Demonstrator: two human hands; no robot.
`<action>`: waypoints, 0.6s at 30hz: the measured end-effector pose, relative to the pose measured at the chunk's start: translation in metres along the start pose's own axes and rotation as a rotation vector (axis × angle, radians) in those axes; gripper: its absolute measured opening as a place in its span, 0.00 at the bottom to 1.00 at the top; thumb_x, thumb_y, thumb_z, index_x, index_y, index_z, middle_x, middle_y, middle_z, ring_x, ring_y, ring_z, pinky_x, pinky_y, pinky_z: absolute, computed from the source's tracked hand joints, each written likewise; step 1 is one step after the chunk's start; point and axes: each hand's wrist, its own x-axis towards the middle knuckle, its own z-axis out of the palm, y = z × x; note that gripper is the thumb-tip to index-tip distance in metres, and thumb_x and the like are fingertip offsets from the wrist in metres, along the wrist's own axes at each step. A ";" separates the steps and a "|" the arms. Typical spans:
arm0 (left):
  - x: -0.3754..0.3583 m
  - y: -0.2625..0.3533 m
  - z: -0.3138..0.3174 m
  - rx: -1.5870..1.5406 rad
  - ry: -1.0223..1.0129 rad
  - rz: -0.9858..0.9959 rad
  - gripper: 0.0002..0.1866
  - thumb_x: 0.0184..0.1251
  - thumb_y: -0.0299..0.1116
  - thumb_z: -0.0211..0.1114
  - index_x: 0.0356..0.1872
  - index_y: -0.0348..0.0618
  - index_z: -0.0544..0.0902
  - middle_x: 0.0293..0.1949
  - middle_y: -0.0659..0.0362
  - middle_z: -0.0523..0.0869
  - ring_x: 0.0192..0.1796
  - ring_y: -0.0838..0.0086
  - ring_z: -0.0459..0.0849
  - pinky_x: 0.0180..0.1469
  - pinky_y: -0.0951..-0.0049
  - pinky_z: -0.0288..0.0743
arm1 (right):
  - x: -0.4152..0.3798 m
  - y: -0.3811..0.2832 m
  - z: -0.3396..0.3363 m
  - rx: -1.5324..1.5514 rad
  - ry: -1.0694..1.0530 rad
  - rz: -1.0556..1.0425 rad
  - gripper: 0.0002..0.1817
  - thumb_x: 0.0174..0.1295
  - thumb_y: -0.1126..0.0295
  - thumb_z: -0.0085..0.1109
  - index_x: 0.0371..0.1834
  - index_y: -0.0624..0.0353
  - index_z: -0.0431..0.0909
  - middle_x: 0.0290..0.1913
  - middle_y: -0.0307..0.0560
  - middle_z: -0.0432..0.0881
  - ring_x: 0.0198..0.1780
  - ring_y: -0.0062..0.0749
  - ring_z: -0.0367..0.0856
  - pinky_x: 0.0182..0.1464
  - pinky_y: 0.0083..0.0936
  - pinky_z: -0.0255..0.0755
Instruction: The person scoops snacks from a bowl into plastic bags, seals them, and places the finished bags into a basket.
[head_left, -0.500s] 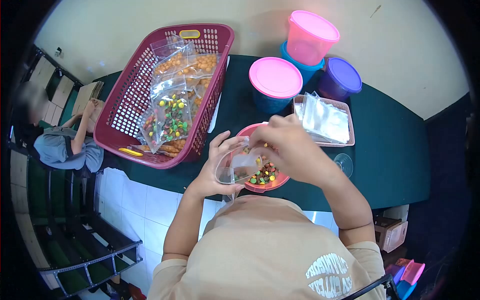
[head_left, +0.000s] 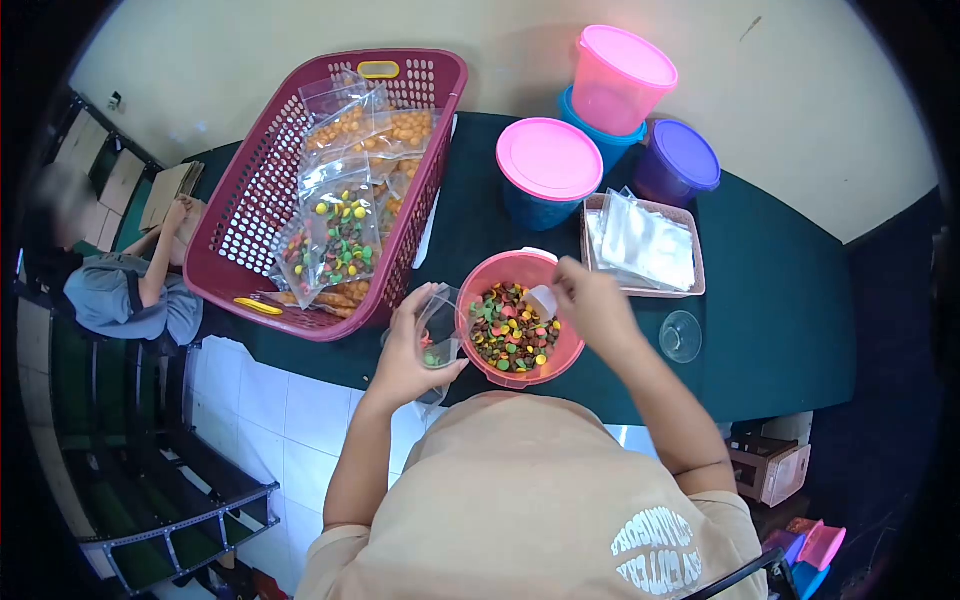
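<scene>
Snack-packing workroom: a basket [head_left: 255,190] at ten o'clock is holding bagged snacks [head_left: 345,235]. Lidded tubs [head_left: 550,160] are standing at one; clear pouches [head_left: 650,245] are lying at two.

the left hand [head_left: 408,352] holds a clear bag [head_left: 440,320] (candies [head_left: 431,354] inside), the right hand [head_left: 594,306] a scoop [head_left: 541,301].

- Pink tub [head_left: 495,270]: round, open, upright, part-filled.
- Candies [head_left: 505,335]: small discs, brown/green/yellow/pink-red, loose in tub.
- Scoop [head_left: 543,303]: small, whitish translucent, tilted, over tub's right side.
- Clear bag [head_left: 438,326]: mouth spread, some candies inside, at tub's left rim; contact unclear.
</scene>
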 end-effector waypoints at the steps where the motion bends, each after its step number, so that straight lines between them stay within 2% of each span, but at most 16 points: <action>1: 0.000 -0.006 0.003 0.178 0.039 -0.043 0.57 0.38 0.34 0.80 0.71 0.45 0.53 0.68 0.48 0.64 0.71 0.56 0.63 0.71 0.60 0.58 | 0.001 0.014 0.021 -0.001 -0.005 -0.009 0.05 0.60 0.72 0.56 0.38 0.60 0.75 0.30 0.57 0.82 0.35 0.54 0.83 0.35 0.41 0.76; 2: -0.002 -0.010 0.008 0.178 0.051 -0.048 0.57 0.38 0.34 0.80 0.71 0.45 0.53 0.68 0.48 0.64 0.71 0.56 0.63 0.71 0.60 0.58 | 0.003 0.027 0.041 -0.082 0.028 -0.008 0.05 0.60 0.72 0.56 0.37 0.60 0.74 0.29 0.57 0.82 0.34 0.54 0.83 0.35 0.42 0.76; 4: -0.006 -0.018 0.018 0.422 0.160 -0.130 0.58 0.36 0.37 0.81 0.72 0.48 0.54 0.68 0.48 0.64 0.70 0.55 0.63 0.69 0.58 0.63 | 0.005 0.037 0.062 -0.162 0.055 -0.019 0.05 0.59 0.73 0.56 0.37 0.59 0.74 0.29 0.56 0.82 0.32 0.55 0.82 0.35 0.43 0.76; 8: -0.010 -0.043 0.027 0.347 0.189 -0.207 0.59 0.36 0.40 0.82 0.72 0.52 0.52 0.68 0.50 0.64 0.70 0.54 0.62 0.66 0.55 0.66 | 0.003 0.038 0.073 0.055 0.024 0.016 0.06 0.57 0.74 0.57 0.36 0.61 0.72 0.30 0.56 0.83 0.33 0.54 0.83 0.37 0.43 0.76; 12: -0.012 -0.054 0.035 0.291 0.174 -0.207 0.60 0.37 0.41 0.82 0.73 0.54 0.52 0.68 0.51 0.64 0.70 0.54 0.62 0.67 0.54 0.64 | 0.002 0.037 0.080 0.235 -0.065 0.113 0.08 0.56 0.74 0.59 0.37 0.63 0.72 0.32 0.58 0.83 0.36 0.51 0.84 0.38 0.38 0.76; 14: -0.013 -0.057 0.038 0.274 0.182 -0.192 0.59 0.36 0.45 0.81 0.72 0.48 0.54 0.68 0.51 0.63 0.70 0.55 0.60 0.71 0.51 0.48 | 0.000 0.036 0.083 0.256 -0.115 0.052 0.07 0.59 0.78 0.58 0.35 0.64 0.69 0.28 0.49 0.81 0.29 0.30 0.83 0.30 0.27 0.74; 18: -0.010 -0.058 0.037 0.235 0.157 -0.215 0.59 0.36 0.46 0.81 0.72 0.50 0.53 0.69 0.53 0.63 0.71 0.55 0.59 0.72 0.50 0.46 | -0.003 0.036 0.079 0.267 -0.172 0.081 0.07 0.58 0.79 0.59 0.35 0.64 0.69 0.26 0.47 0.80 0.28 0.28 0.82 0.29 0.26 0.73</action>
